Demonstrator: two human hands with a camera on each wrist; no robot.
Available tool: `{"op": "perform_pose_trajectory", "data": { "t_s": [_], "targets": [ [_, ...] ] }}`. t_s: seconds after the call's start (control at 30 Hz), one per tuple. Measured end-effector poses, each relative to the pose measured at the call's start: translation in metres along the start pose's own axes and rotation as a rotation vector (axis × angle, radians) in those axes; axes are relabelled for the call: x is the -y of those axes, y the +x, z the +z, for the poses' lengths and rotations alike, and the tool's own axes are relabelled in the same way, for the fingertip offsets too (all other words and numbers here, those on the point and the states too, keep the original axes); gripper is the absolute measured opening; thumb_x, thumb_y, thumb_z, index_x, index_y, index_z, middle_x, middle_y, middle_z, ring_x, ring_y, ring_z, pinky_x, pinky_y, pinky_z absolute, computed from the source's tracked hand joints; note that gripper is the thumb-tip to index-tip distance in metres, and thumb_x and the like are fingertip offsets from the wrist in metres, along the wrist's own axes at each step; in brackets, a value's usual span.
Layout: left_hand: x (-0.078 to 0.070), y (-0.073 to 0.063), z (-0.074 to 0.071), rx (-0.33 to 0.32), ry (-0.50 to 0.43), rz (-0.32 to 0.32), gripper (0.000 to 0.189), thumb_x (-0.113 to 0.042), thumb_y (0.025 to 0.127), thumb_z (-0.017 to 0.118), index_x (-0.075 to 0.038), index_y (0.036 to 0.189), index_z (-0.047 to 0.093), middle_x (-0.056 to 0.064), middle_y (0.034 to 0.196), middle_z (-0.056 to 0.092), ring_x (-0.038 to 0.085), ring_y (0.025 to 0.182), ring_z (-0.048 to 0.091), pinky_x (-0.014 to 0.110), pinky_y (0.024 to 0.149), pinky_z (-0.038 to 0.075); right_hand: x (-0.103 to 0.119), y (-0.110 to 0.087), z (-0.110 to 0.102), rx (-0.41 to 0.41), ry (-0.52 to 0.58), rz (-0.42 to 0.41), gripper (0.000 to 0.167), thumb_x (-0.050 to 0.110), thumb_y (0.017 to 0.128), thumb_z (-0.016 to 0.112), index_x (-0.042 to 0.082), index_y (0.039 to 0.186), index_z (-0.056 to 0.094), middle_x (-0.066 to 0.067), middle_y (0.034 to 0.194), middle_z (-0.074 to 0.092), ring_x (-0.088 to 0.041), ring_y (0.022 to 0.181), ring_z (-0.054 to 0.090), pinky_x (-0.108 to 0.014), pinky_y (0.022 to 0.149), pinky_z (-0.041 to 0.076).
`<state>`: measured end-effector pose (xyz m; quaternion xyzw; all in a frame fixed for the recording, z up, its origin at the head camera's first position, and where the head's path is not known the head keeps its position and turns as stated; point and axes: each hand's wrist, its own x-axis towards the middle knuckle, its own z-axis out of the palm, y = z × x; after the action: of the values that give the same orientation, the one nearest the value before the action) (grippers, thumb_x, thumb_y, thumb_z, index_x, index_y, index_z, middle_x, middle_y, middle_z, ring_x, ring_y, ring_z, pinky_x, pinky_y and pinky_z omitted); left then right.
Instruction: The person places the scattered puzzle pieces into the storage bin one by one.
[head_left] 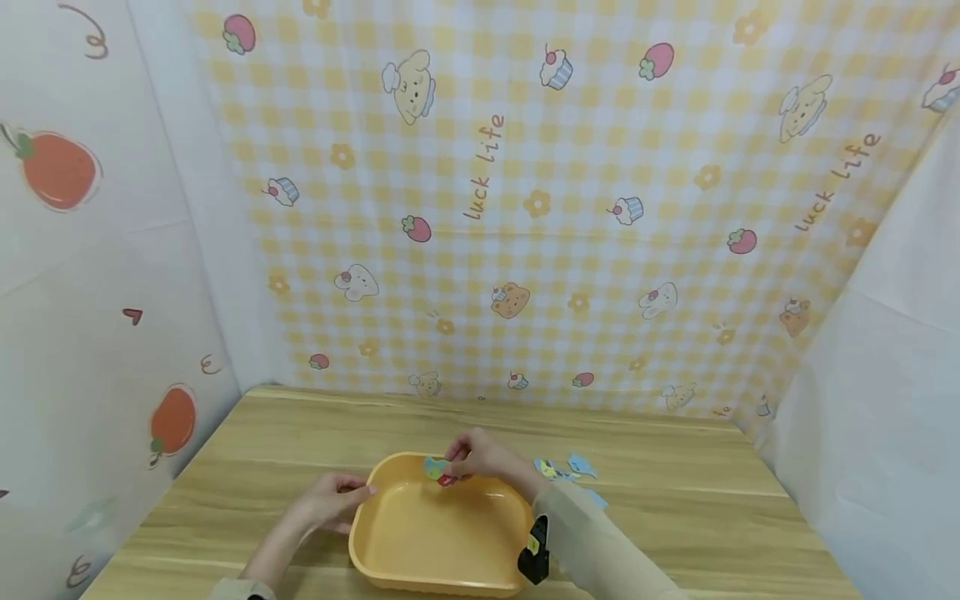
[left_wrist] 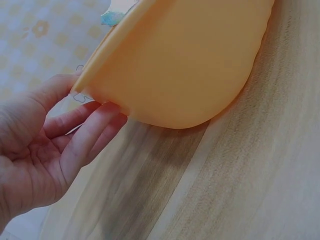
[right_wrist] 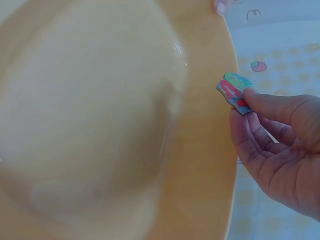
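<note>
A yellow-orange plastic tray (head_left: pixel 450 537) with raised walls and rounded corners stands on the wooden table. My left hand (head_left: pixel 335 502) grips its left wall, thumb at the rim and fingers against the outside, as the left wrist view shows. Over the tray's far edge, my right hand (head_left: pixel 474 455) pinches a small flat puzzle piece (right_wrist: pixel 235 92) between thumb and fingers. That piece is printed in light blue, green and red. Inside the tray (right_wrist: pixel 90 130) the right wrist view shows only its smooth floor.
Several blue and yellow puzzle pieces (head_left: pixel 582 466) lie on the table to the right of the tray, partly behind my right forearm. A checked cloth (head_left: pixel 525 250) hangs behind the table (head_left: pixel 690 492), with white cloths at both sides.
</note>
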<state>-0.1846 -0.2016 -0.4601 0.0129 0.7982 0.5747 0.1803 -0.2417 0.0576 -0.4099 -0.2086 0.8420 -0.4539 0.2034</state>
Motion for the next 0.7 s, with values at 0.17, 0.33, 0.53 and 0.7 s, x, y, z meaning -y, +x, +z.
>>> {"op": "perform_pose_trajectory", "data": {
  "t_s": [0.17,0.33,0.53,0.7],
  "targets": [
    [0.002,-0.001,0.002,-0.012,0.000,0.006,0.053,-0.027,0.088,0.059,0.017,0.116,0.048,0.011,0.094,0.056,0.013,0.078,0.059,0.032,0.065,0.061,-0.001,0.000,0.002,0.004,-0.012,0.001,0.011,-0.002,0.081,0.064,-0.008,0.089,0.061,-0.015,0.076,0.064,-0.011,0.059,0.058,-0.042,0.066,0.060],
    [0.005,-0.002,0.003,-0.004,0.008,0.002,0.053,-0.027,0.088,0.059,0.016,0.117,0.048,0.011,0.094,0.057,0.014,0.077,0.059,0.032,0.064,0.061,-0.004,0.001,0.007,0.003,-0.006,0.010,0.008,-0.002,0.080,0.064,-0.006,0.086,0.061,-0.014,0.074,0.064,-0.017,0.061,0.061,-0.046,0.067,0.059],
    [0.005,-0.001,0.002,-0.014,0.001,0.004,0.054,-0.027,0.088,0.060,0.016,0.117,0.047,0.011,0.095,0.057,0.013,0.078,0.059,0.032,0.064,0.061,-0.002,0.006,0.012,0.003,-0.021,0.004,0.008,-0.002,0.080,0.065,-0.006,0.085,0.061,-0.014,0.074,0.065,-0.020,0.061,0.061,-0.045,0.066,0.059],
    [0.002,0.000,0.001,-0.021,0.000,-0.001,0.055,-0.028,0.087,0.061,0.015,0.117,0.049,0.010,0.094,0.056,0.014,0.078,0.059,0.032,0.065,0.061,0.000,0.010,0.013,0.008,-0.041,-0.003,0.008,-0.002,0.079,0.066,-0.007,0.084,0.062,-0.016,0.074,0.065,-0.012,0.058,0.056,-0.045,0.064,0.059]
  ]
}}
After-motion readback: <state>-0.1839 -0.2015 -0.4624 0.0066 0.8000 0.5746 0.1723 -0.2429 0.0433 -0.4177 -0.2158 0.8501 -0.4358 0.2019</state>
